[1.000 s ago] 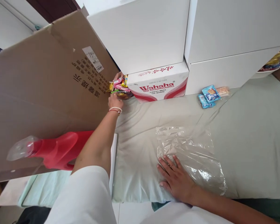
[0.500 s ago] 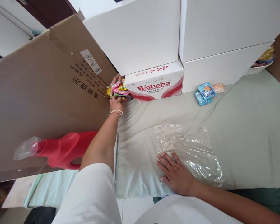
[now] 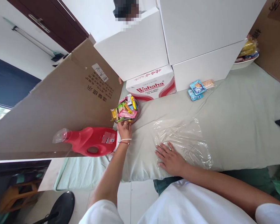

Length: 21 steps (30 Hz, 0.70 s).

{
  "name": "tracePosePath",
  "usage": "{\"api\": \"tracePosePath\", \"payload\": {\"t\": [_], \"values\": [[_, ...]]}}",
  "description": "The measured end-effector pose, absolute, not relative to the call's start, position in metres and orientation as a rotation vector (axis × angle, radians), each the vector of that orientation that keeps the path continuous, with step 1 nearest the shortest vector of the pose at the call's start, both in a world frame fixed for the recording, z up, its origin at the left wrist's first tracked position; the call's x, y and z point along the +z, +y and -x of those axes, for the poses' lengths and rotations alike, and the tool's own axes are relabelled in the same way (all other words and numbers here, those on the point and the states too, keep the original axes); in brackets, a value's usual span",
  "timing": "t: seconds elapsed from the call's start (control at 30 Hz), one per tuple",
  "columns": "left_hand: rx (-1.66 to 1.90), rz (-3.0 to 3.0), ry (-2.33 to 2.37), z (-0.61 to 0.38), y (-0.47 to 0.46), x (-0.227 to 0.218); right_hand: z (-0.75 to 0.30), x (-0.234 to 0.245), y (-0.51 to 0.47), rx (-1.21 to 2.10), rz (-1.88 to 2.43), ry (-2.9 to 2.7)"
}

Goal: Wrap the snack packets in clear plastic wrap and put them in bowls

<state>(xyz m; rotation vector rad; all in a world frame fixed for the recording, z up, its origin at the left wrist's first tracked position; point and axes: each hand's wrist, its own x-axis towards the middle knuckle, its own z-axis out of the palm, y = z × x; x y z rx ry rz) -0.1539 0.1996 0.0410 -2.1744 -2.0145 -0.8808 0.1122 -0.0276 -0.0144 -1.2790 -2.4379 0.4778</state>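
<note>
My left hand [image 3: 124, 129] is closed on the near rim of a round, see-through bowl [image 3: 138, 114]. The bowl is heaped with small snack packets [image 3: 126, 109] in pink, yellow and green wrappers; its underside is hidden. My right hand [image 3: 170, 160] lies flat, fingers spread, on the lower left part of a clear plastic bag [image 3: 189, 146] on the pale green cloth [image 3: 238, 124]. Two blue snack packets [image 3: 197, 88] and a pinkish packet [image 3: 208, 84] lie farther back, touching neither hand.
A red jug [image 3: 93, 141] stands left, beside a cardboard panel [image 3: 72, 102]. A Wahaha water carton [image 3: 154, 84] and white boxes [image 3: 207, 31] form a wall behind. Another person's fingers [image 3: 120, 80] show at the gap. A white bowl [image 3: 245, 63] with packets sits back right.
My left hand has drawn the bowl of snack packets out of the gap toward me. The other person's hand no longer touches it. My right hand stays on the bag; the view has shifted.
</note>
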Motion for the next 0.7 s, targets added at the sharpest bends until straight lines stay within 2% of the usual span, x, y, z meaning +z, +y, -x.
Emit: {"api": "tracePosePath", "payload": {"t": [0.4,0.57,0.7], "values": [[-0.905,2.189,-1.832,0.122,0.04,0.017,-0.113,-0.011,-0.027,0.472,1.286,-2.428],[-0.813,2.159,-1.772,0.114,0.009,0.01,-0.113,-0.011,-0.027,0.468,1.279,-2.421],[-0.984,2.068,-1.839,0.108,0.005,0.006,-0.114,-0.01,-0.028,0.457,1.282,-2.432]]}}
